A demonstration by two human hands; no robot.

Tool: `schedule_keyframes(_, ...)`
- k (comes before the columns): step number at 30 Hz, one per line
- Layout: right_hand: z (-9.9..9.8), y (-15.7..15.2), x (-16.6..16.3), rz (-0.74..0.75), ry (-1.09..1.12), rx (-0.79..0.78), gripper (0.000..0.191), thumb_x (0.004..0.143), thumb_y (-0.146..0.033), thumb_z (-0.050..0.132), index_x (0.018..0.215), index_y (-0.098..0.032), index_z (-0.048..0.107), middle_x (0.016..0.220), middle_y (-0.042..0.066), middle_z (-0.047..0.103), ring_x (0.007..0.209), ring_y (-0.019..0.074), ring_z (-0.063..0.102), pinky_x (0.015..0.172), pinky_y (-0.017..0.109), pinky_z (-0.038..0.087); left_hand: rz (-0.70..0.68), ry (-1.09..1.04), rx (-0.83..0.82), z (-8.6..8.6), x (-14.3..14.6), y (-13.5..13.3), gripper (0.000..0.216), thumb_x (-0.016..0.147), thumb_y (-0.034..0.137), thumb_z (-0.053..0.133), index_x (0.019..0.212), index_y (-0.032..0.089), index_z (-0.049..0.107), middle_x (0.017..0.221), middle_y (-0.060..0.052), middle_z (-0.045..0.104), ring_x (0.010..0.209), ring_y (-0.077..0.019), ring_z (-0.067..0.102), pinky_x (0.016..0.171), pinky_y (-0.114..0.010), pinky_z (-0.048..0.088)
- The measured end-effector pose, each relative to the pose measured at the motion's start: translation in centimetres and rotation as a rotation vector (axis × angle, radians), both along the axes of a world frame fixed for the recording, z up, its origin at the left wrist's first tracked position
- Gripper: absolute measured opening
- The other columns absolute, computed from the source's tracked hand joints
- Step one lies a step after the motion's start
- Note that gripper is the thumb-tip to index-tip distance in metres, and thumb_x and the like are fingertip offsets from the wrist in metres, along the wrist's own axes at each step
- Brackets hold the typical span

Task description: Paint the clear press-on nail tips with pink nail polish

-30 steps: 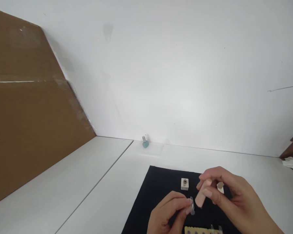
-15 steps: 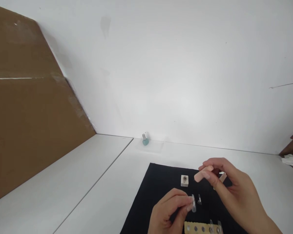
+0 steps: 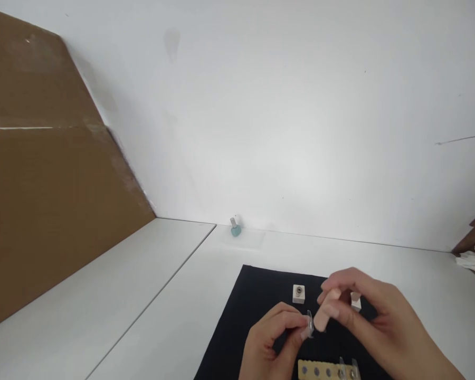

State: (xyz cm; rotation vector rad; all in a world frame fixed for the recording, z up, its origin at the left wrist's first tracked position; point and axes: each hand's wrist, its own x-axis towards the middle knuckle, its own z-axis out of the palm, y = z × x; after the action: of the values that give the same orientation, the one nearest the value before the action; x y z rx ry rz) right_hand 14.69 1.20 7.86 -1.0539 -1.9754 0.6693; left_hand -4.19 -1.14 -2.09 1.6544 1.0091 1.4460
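Observation:
My left hand (image 3: 275, 338) pinches a small clear nail tip (image 3: 309, 323) between thumb and fingertips over a black mat (image 3: 237, 327). My right hand (image 3: 374, 327) grips a pale pink nail file (image 3: 323, 314), its lower end touching the clear tip. A small white cube with a metal centre (image 3: 298, 293) stands on the mat just behind my hands. Another small white block (image 3: 355, 301) shows partly behind my right fingers. A tan holed strip with clear tips on it (image 3: 328, 370) lies at the bottom edge.
A teal nail polish bottle (image 3: 235, 228) stands by the white wall at the back of the white table (image 3: 158, 316). A brown cardboard panel (image 3: 43, 184) leans at the left. Crumpled white tissue (image 3: 473, 261) lies far right.
My right hand lifted the pink file away from the clear tip, then brought it back down against the tip. My left hand stayed almost still.

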Motion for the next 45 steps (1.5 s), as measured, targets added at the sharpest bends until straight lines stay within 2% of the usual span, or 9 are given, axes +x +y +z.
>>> schedule_keyframes(2,0.06,0.04,-0.05,0.033,-0.034,-0.036,0.009,0.101,-0.031,0.061,0.093,-0.029,0.065,0.077,-0.008,0.077,0.068,0.0114,0.073,0.067,0.018,0.056,-0.004,-0.006,-0.018,0.05,0.07,0.01,0.016,0.092,0.014,0.071,0.087,0.026,0.080,0.081,0.000,0.074,0.072,-0.0153,0.068,0.067,-0.021,0.050)
schedule_keyframes(7,-0.25,0.20,-0.11,-0.151,0.045,0.078,0.009,0.101,-0.032,0.060,0.095,-0.029,0.065,0.077,-0.007,0.077,0.061,0.0124,0.069,0.058,0.019,0.054,0.022,0.000,-0.048,0.11,0.23,0.00,0.017,0.090,0.012,0.072,0.086,0.026,0.081,0.081,0.000,0.075,0.073,-0.0154,0.069,0.067,-0.020,0.051)
schedule_keyframes(13,-0.09,-0.07,0.13,0.022,-0.113,-0.029,0.009,0.102,-0.026,0.059,0.094,-0.029,0.064,0.078,-0.007,0.077,0.069,0.0130,0.072,0.067,0.021,0.055,-0.022,0.071,-0.057,0.69,0.05,0.20,0.017,0.093,0.013,0.068,0.087,0.023,0.081,0.083,-0.002,0.075,0.074,-0.0172,0.070,0.068,-0.023,0.053)
schedule_keyframes(18,-0.23,0.00,-0.08,-0.179,-0.006,0.086,0.012,0.103,-0.035,0.057,0.097,-0.028,0.065,0.078,-0.004,0.077,0.062,0.0144,0.069,0.059,0.023,0.054,-0.017,0.118,-0.063,0.86,-0.08,0.20,0.016,0.093,0.014,0.069,0.088,0.022,0.081,0.084,-0.003,0.075,0.076,-0.0178,0.072,0.069,-0.023,0.054)
schedule_keyframes(24,0.23,-0.11,0.19,0.040,-0.139,-0.083,0.010,0.101,-0.024,0.057,0.094,-0.028,0.062,0.079,-0.007,0.076,0.073,0.0125,0.072,0.068,0.022,0.055,-0.034,0.095,-0.088,0.89,0.22,0.00,0.018,0.095,0.013,0.065,0.087,0.022,0.080,0.085,-0.003,0.075,0.078,-0.0178,0.072,0.071,-0.024,0.054)
schedule_keyframes(30,0.03,0.08,-0.20,-0.123,-0.045,0.027,0.009,0.101,-0.028,0.060,0.093,-0.028,0.063,0.078,-0.008,0.075,0.062,0.0115,0.067,0.061,0.021,0.052,-0.026,0.123,-0.089,0.58,0.14,0.11,0.016,0.094,0.015,0.068,0.088,0.022,0.081,0.084,-0.003,0.074,0.076,-0.0173,0.070,0.069,-0.023,0.053)
schedule_keyframes(37,0.13,-0.08,0.09,0.057,-0.174,-0.124,0.011,0.101,-0.022,0.054,0.094,-0.027,0.060,0.080,-0.006,0.075,0.073,0.0137,0.071,0.070,0.024,0.055,-0.035,0.099,-0.126,0.78,0.42,-0.05,0.018,0.095,0.016,0.066,0.083,0.022,0.079,0.085,-0.003,0.075,0.078,-0.0180,0.071,0.071,-0.024,0.054)
schedule_keyframes(43,-0.25,0.18,-0.21,-0.152,-0.088,0.034,0.008,0.101,-0.031,0.059,0.094,-0.028,0.063,0.076,-0.005,0.075,0.062,0.0149,0.069,0.059,0.024,0.054,-0.013,0.113,-0.107,0.39,0.37,0.06,0.016,0.092,0.014,0.069,0.087,0.023,0.081,0.083,-0.003,0.075,0.076,-0.0181,0.071,0.068,-0.024,0.054)
schedule_keyframes(45,0.05,0.05,-0.08,-0.146,-0.055,0.024,0.009,0.101,-0.034,0.059,0.094,-0.028,0.063,0.075,-0.005,0.076,0.061,0.0145,0.069,0.058,0.023,0.054,-0.012,0.114,-0.109,0.32,0.34,0.07,0.017,0.092,0.013,0.069,0.087,0.023,0.082,0.083,-0.003,0.075,0.075,-0.0182,0.071,0.067,-0.024,0.054)
